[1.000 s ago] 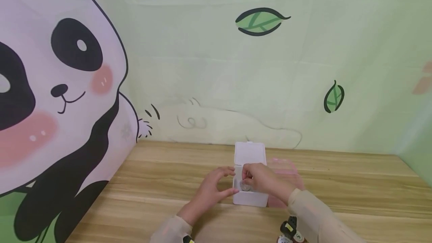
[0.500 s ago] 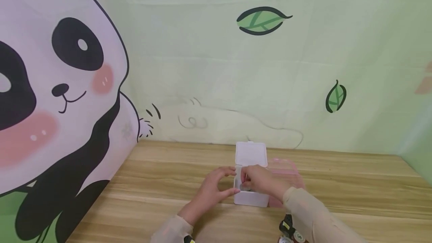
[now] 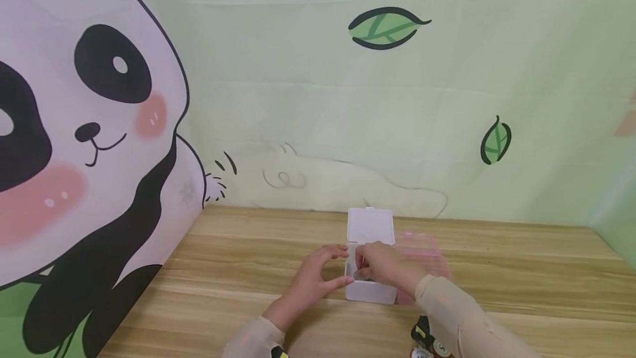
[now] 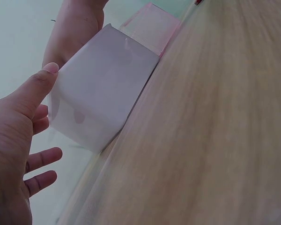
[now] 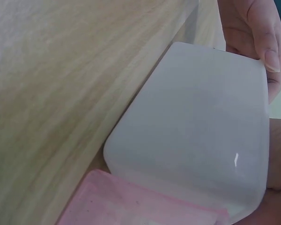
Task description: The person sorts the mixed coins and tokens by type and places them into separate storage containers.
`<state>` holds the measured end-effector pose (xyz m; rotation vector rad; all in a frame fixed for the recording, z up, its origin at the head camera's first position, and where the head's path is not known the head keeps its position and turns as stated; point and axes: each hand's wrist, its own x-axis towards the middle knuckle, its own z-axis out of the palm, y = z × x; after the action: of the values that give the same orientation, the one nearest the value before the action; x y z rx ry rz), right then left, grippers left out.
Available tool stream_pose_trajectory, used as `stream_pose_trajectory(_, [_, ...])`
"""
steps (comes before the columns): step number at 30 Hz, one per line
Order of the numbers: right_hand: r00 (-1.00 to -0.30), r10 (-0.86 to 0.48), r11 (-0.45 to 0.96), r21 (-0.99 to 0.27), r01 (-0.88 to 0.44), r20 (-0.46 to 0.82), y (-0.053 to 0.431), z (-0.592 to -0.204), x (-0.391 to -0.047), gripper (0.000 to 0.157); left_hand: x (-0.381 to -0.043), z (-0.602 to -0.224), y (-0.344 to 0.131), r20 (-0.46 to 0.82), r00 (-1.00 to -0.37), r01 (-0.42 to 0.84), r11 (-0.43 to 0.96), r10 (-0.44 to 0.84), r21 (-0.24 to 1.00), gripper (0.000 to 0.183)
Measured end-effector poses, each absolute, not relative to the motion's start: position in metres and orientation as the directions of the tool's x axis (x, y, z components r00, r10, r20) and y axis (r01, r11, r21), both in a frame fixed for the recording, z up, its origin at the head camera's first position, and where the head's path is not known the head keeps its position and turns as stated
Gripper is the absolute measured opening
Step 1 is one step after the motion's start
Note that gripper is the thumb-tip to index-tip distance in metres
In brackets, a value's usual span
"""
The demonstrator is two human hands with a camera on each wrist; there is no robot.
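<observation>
A small white plastic box [image 3: 370, 292] stands on the wooden table [image 3: 497, 280] with its hinged lid [image 3: 370, 226] raised at the back. My left hand [image 3: 318, 274] rests against the box's left side, its thumb straight along the front corner [image 4: 35, 89] and its other fingers loose. My right hand [image 3: 382, 264] covers the box's opening with its fingers curled down inside; what they touch is hidden. In the left wrist view the white box [image 4: 103, 93] fills the middle. In the right wrist view the box wall [image 5: 192, 126] sits close.
A pale pink box [image 3: 427, 250] lies right behind the white one, touching it [image 4: 152, 26] [image 5: 131, 206]. A panda backdrop [image 3: 74, 126] rises along the table's left edge and a green wall stands behind. A small black device [image 3: 426, 340] sits on my right wrist.
My right hand has sunk a little deeper into the box, covering a round silver thing that showed under its fingers a second ago. The left hand and the box have stayed put.
</observation>
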<state>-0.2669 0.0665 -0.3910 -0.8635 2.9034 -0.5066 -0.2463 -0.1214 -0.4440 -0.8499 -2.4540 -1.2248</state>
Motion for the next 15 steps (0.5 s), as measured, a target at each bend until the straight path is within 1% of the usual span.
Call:
stream_pose_trajectory(5, [-0.836,-0.548,0.793,-0.291,-0.535,0.043,0.0689,-0.3888,-0.266,0.014,-0.2453,-0.4428,-0.1215,0.486,-0.784,0.621,0.462,0.386,0.634,0.042])
stream_pose_trajectory(10, [-0.838,-0.544,0.794,-0.294,-0.531,0.045,0.07,-0.3858,-0.2624,0.011,-0.2446,-0.4423,-0.121,0.474,-0.794,0.608,0.458,0.381,0.648,0.042])
stream_pose_trajectory(15, [-0.834,-0.547,0.784,-0.304,-0.541,0.073,0.0724,-0.3838,-0.2591,0.009,-0.2447,-0.4424,-0.1205,0.474,-0.794,0.607,0.453,0.381,0.653,0.041])
